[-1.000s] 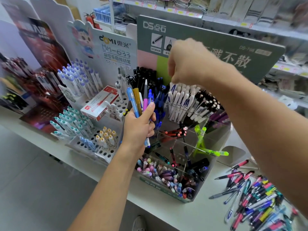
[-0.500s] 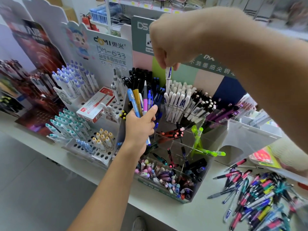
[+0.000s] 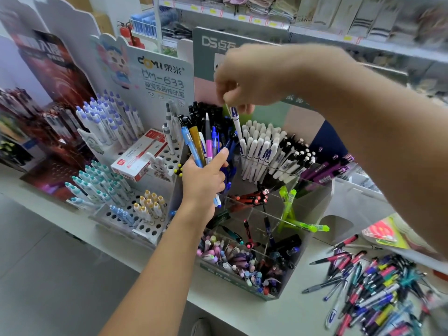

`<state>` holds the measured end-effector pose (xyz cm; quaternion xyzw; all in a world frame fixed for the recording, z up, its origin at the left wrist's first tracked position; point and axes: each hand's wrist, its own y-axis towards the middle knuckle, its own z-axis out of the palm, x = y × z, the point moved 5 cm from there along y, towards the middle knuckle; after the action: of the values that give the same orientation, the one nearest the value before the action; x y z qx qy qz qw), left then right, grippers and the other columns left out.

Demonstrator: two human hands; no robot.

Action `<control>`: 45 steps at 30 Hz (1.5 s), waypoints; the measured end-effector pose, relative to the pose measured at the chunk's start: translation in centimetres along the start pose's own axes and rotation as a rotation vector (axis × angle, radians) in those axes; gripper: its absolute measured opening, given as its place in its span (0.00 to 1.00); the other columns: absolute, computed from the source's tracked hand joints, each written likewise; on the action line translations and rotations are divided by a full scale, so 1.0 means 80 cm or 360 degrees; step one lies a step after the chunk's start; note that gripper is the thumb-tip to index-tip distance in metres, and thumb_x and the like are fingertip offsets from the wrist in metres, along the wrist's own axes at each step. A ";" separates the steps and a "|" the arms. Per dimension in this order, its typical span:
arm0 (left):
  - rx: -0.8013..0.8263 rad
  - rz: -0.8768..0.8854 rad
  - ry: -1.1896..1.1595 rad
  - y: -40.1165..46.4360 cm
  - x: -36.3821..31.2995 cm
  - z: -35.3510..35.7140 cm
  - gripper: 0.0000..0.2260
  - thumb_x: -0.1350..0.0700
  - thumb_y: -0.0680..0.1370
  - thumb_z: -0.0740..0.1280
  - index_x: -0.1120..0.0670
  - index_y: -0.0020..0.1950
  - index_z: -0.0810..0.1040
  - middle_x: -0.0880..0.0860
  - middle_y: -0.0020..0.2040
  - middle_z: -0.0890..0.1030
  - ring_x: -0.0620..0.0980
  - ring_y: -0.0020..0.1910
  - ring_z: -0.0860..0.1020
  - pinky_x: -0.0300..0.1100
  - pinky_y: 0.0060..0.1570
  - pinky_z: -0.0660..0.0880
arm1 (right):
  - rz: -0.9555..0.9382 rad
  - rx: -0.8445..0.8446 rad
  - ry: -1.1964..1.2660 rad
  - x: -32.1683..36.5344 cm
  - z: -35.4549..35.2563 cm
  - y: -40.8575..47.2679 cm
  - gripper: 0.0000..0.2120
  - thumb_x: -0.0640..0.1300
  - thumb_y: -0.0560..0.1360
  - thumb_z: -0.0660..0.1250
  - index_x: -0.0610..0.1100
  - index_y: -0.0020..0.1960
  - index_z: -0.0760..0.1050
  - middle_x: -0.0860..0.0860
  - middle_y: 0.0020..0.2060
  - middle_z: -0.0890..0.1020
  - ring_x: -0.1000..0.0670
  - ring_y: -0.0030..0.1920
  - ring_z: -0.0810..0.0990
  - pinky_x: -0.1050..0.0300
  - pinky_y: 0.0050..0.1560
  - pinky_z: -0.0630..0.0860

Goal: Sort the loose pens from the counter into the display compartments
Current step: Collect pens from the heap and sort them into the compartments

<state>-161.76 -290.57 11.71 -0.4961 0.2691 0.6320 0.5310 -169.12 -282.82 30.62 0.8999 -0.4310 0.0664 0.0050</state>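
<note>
My left hand (image 3: 203, 183) grips a bundle of pens (image 3: 201, 144), blue, gold, pink and white, held upright in front of the clear acrylic display (image 3: 312, 190). My right hand (image 3: 252, 76) is raised above the display and pinches the top of a white pen with a blue letter (image 3: 236, 122). That pen hangs upright, its lower end at the left edge of the compartment of matching white pens (image 3: 261, 146). A heap of loose pens (image 3: 378, 287) lies on the counter at the lower right.
Left of the display stand perforated racks with purple-capped pens (image 3: 109, 117), teal-capped pens (image 3: 97, 183) and a red-and-white box (image 3: 140, 156). The front compartment holds pastel pens (image 3: 232, 258); green highlighters (image 3: 295, 214) lean in a middle one. Cardboard signs rise behind. The counter's front edge (image 3: 145, 260) runs diagonally.
My right hand has moved from low on the white pens to high above them, lifting one white pen, and has shifted left. My left hand keeps the bundle still.
</note>
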 end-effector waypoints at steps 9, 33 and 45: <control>0.0059 0.0109 0.0124 0.014 0.009 0.014 0.10 0.61 0.78 0.72 0.55 0.45 0.71 0.45 0.26 0.66 0.43 0.21 0.60 0.35 0.20 0.60 | 0.0048 -0.0102 0.0123 -0.033 0.044 -0.022 0.09 0.48 0.85 0.60 0.45 0.50 0.73 0.53 0.35 0.83 0.53 0.36 0.83 0.52 0.47 0.79; -0.0016 0.0344 0.0258 0.025 0.000 0.012 0.15 0.62 0.71 0.79 0.57 0.55 0.80 0.57 0.47 0.85 0.56 0.47 0.85 0.58 0.55 0.81 | 0.0009 -0.0141 0.0182 -0.050 0.087 -0.027 0.11 0.45 0.80 0.70 0.40 0.54 0.86 0.47 0.44 0.86 0.49 0.42 0.81 0.60 0.49 0.77; 0.0260 0.0050 0.0111 0.003 -0.008 0.009 0.05 0.58 0.80 0.71 0.56 0.50 0.76 0.59 0.39 0.75 0.44 0.23 0.61 0.35 0.20 0.58 | 0.0210 -0.0135 0.0652 -0.077 0.082 -0.023 0.05 0.47 0.74 0.76 0.46 0.43 0.86 0.50 0.33 0.85 0.56 0.31 0.80 0.63 0.33 0.77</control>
<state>-162.30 -290.29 12.52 -0.4686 0.3460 0.5986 0.5499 -170.74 -277.34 23.46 0.8365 -0.4812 0.2300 0.1261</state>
